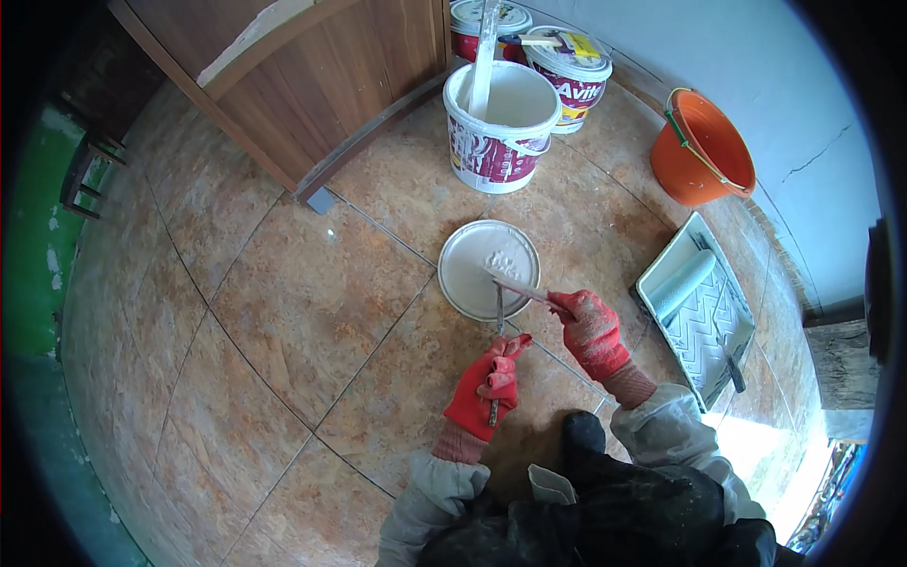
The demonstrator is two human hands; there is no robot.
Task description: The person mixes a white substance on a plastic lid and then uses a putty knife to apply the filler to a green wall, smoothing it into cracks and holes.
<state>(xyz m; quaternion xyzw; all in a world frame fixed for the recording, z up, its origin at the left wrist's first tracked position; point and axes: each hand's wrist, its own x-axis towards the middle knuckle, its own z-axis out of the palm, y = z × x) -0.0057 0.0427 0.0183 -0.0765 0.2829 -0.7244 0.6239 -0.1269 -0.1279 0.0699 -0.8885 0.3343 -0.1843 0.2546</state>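
Observation:
Both my hands wear red gloves and hold tools over a round bucket lid [466, 268] lying on the floor, its top smeared with whitish paste. My right hand [590, 333] is closed around a flat, narrow tool [522, 288] that points left across the lid. In my left hand [484, 386] is a thin, rod-like tool [500, 307], gripped upright with its lower end showing below the fingers. The two tools cross or meet near the lid's lower right part; whether they touch, I cannot tell. Their exact kinds are unclear.
Beyond the lid stands an open white bucket [501, 170] with a whitened stick [484, 66] in it. Behind are lidded buckets [572, 90], one carrying a brush [548, 41]. An orange bucket [682, 170] and a paint tray [699, 373] with a roller [685, 286] are right; a wooden cabinet [331, 80] stands far left.

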